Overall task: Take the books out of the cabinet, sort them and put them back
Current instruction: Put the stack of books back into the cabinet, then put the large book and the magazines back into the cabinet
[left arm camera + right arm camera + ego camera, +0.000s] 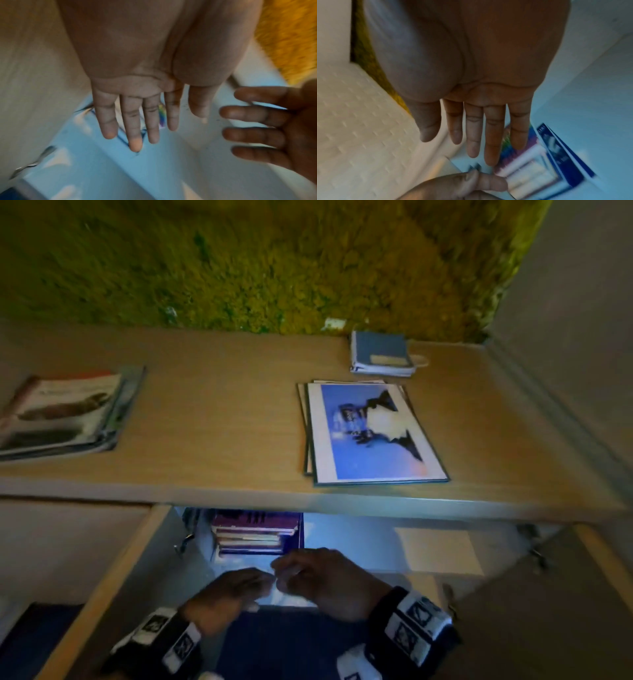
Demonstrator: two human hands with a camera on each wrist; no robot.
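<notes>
- Wooden cabinet with a broad light-wood top fills the head view; at 12 o'clock behind it runs a wall of yellow-green moss.
- Nearest, at 6 o'clock, both hands sit side by side in front of the open compartment under the top, each wrist wearing a black band with white marker squares.
- Left hand is empty: the left wrist view shows its fingers straight and slightly spread, gripping nothing.
- Right hand is likewise released, holding nothing; in the right wrist view its fingers run straight and close together, pointing toward the books inside.
- The fingertips of the two hands nearly meet at the compartment's mouth; whether they touch is lost in blur.
- Just beyond the hands, at 12 o'clock from them, a stack of books lies flat inside the bluish-lit compartment, against its left side, a purple cover on top.
- Metal hinges show on the inner left wall and at the right edge.
- Farther, on the cabinet top at 2 o'clock, a large flat book with a blue picture cover lies over thinner ones.
- Behind it at 1 o'clock, near the moss, rests a small grey-blue book on a short pile.
- At 10 o'clock, well apart, lies a pile of magazines, overhanging the left frame edge.
</notes>
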